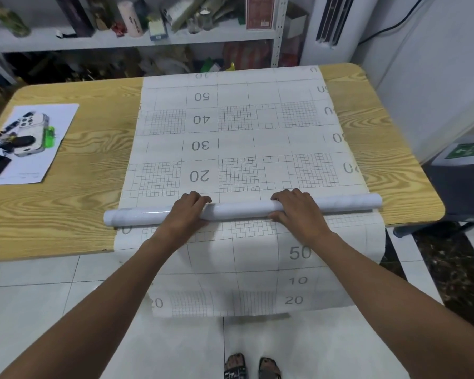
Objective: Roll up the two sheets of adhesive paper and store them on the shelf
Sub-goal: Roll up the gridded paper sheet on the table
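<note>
Both the left hand point(187, 212) and right hand point(298, 212) curl round the roll point(240, 208); press evenly, straight up the sheet point(257, 138); end alignment seems unclear.

One roll point(241, 207), two gridded sheets point(236, 143) point(257, 253), one table point(80, 160), two sandals point(235, 366) point(269, 368).

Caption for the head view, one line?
On a wood-grain table, the left hand and right hand grip a partly rolled sheet of grid-backed adhesive paper.
</note>
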`<state>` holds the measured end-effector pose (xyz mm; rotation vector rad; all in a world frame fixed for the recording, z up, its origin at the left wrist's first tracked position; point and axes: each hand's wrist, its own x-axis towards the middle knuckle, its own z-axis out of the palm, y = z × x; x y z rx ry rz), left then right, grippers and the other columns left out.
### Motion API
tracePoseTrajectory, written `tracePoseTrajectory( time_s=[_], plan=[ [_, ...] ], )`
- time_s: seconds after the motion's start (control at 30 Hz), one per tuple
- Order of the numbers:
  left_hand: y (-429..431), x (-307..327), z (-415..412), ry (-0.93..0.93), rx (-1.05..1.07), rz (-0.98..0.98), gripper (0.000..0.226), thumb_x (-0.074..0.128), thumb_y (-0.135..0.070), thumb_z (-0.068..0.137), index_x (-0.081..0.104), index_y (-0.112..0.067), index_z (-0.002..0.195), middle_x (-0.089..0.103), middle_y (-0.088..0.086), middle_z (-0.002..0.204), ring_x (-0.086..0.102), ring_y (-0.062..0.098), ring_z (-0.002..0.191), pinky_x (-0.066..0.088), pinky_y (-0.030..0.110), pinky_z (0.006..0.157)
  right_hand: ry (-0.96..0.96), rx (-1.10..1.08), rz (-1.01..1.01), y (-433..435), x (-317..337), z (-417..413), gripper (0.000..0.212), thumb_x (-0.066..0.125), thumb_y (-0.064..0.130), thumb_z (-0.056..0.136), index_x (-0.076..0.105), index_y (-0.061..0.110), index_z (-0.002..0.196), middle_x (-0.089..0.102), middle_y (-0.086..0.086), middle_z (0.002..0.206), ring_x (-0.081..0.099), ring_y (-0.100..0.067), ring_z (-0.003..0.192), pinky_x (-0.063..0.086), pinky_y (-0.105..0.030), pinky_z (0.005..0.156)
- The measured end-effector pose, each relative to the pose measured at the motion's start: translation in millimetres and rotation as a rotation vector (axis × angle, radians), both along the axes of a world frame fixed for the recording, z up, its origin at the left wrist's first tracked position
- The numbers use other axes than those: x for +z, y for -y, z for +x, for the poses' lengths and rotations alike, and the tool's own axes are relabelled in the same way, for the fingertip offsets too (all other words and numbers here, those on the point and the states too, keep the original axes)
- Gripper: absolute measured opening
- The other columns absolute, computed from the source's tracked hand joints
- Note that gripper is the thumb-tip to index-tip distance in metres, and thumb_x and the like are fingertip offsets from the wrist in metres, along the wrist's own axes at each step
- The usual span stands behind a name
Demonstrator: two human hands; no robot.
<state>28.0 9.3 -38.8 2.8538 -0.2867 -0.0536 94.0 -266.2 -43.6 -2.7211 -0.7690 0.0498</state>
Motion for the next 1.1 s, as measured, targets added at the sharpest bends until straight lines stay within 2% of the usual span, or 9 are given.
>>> tracePoseTrajectory(
  time_s=[0.2,0.37,0.5,0.57,0.67,0.8,0.93,1.03,1.1],
  plan=[
    [-0.5,-3.2,0.5,0.011,-0.007,0.033,0.047,0.084,-0.013,0.059,0.061,-0.01,0.1,0.058,0.01,0.084,0.055,0.03,0.069,0.036,0.032,0.061,0.007,0.014,-0.033,2.2,-3.8,-0.7,0.034,0.061,0.039,0.087,0.06,0.015,0.111,0.063,-0.002,0.101,0.054,-0.024,0.092,0.037,-0.036,0.083],
    [-2.4,-4.5,-1.4,0.036,-0.027,0.064,0.046,0.082,-0.011,0.063,0.062,-0.007,0.104,0.06,0.009,0.084,0.057,0.031,0.07,0.042,0.037,0.064,0.08,0.023,-0.058,2.8,-6.7,-1.6,0.033,0.059,0.035,0.089,0.061,0.013,0.113,0.06,-0.004,0.113,0.055,-0.026,0.098,0.04,-0.04,0.086],
    [-1.7,-5.3,-1.4,0.031,0.011,0.084,0.052,0.073,-0.015,0.076,0.053,-0.005,0.123,0.062,0.012,0.095,0.055,0.034,0.086,0.042,0.041,0.077,0.114,0.028,-0.086,4.5,-8.6,-5.1,0.044,0.063,0.04,0.086,0.058,0.013,0.12,0.058,-0.005,0.116,0.055,-0.027,0.097,0.042,-0.041,0.085],
    [-1.2,-5.6,-1.9,0.018,0.029,0.064,0.046,0.068,-0.016,0.08,0.053,-0.005,0.122,0.062,0.012,0.1,0.053,0.034,0.092,0.039,0.041,0.081,0.122,0.03,-0.079,5.6,-8.6,-6.6,0.051,0.063,0.045,0.084,0.055,0.013,0.123,0.058,-0.005,0.116,0.055,-0.026,0.095,0.042,-0.041,0.085],
    [-1.2,-6.5,-2.9,0.007,0.024,0.034,0.034,0.064,-0.016,0.084,0.056,-0.007,0.115,0.062,0.01,0.1,0.052,0.033,0.091,0.036,0.039,0.079,0.113,0.035,-0.051,6.0,-7.8,-8.4,0.054,0.064,0.048,0.082,0.054,0.015,0.123,0.058,-0.003,0.112,0.055,-0.024,0.093,0.041,-0.039,0.086],
    [-0.7,-6.5,-1.5,-0.048,0.031,-0.001,0.035,0.057,-0.019,0.089,0.052,-0.009,0.122,0.057,0.009,0.109,0.046,0.029,0.098,0.031,0.034,0.081,0.127,0.054,-0.056,8.3,-8.3,-9.0,0.05,0.066,0.048,0.08,0.056,0.014,0.115,0.058,-0.003,0.109,0.055,-0.025,0.091,0.041,-0.04,0.086],
    [-2.5,-2.6,-2.9,-0.045,0.014,-0.041,0.035,0.057,-0.018,0.089,0.053,-0.006,0.121,0.05,0.013,0.115,0.047,0.029,0.097,0.035,0.035,0.083,0.136,0.06,-0.068,10.2,-7.8,-8.5,0.051,0.068,0.048,0.076,0.059,0.014,0.113,0.058,-0.005,0.108,0.055,-0.026,0.092,0.043,-0.041,0.085],
    [-3.4,-1.4,-4.1,-0.015,-0.023,-0.034,0.031,0.06,-0.014,0.086,0.057,-0.002,0.114,0.052,0.016,0.104,0.049,0.033,0.087,0.043,0.04,0.076,0.136,0.053,-0.074,9.9,-5.2,-9.0,0.052,0.073,0.046,0.072,0.062,0.014,0.111,0.06,-0.005,0.103,0.056,-0.027,0.089,0.045,-0.041,0.081],
    [-3.0,-0.4,-4.2,0.007,-0.039,-0.001,0.028,0.057,-0.016,0.085,0.059,-0.002,0.11,0.055,0.015,0.095,0.05,0.033,0.081,0.043,0.04,0.07,0.13,0.05,-0.076,9.6,-4.3,-8.8,0.052,0.076,0.044,0.07,0.062,0.014,0.111,0.06,-0.006,0.101,0.056,-0.027,0.087,0.046,-0.042,0.079]
  ],
)
